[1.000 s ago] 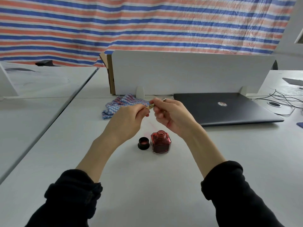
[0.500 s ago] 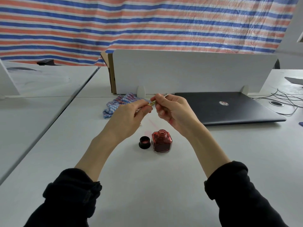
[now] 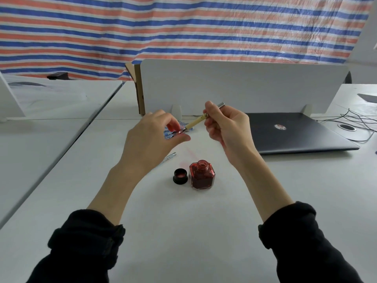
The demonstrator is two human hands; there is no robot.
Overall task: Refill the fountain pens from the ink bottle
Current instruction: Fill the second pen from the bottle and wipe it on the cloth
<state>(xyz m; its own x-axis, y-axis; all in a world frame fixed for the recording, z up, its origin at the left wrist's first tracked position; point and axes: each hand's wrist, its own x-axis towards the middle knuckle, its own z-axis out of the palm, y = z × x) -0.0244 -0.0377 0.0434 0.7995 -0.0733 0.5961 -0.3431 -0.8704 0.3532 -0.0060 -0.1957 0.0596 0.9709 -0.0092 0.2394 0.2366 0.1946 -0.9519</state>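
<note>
While the right hand (image 3: 228,127) gripped a fountain pen (image 3: 196,123) by its upper part, fingers and thumb curled round it, the pen slanted down to the left above the white desk (image 3: 183,231). Its cream-coloured section showed between the two hands, and a silver end stuck out above the right hand's knuckles. The left hand (image 3: 151,141) was raised beside the nib end, thumb and forefinger close about the tip; whether they actually pinched the nib or only hovered at it could not be told, as the hand was motion-blurred. Below the hands, the ink bottle (image 3: 202,175) stood upright on the desk with its mouth uncovered and dark red ink inside. Just to its left lay its black cap (image 3: 180,176), turned open side up, close to the bottle but apart from it. A silver pen part (image 3: 169,157) lay on the desk under the left wrist. Behind the left hand a blue striped cloth (image 3: 170,133) showed partly. A closed dark laptop (image 3: 293,131) rested to the right, in front of a white divider panel (image 3: 242,86). Both forearms came out of black sleeves (image 3: 85,246).
</note>
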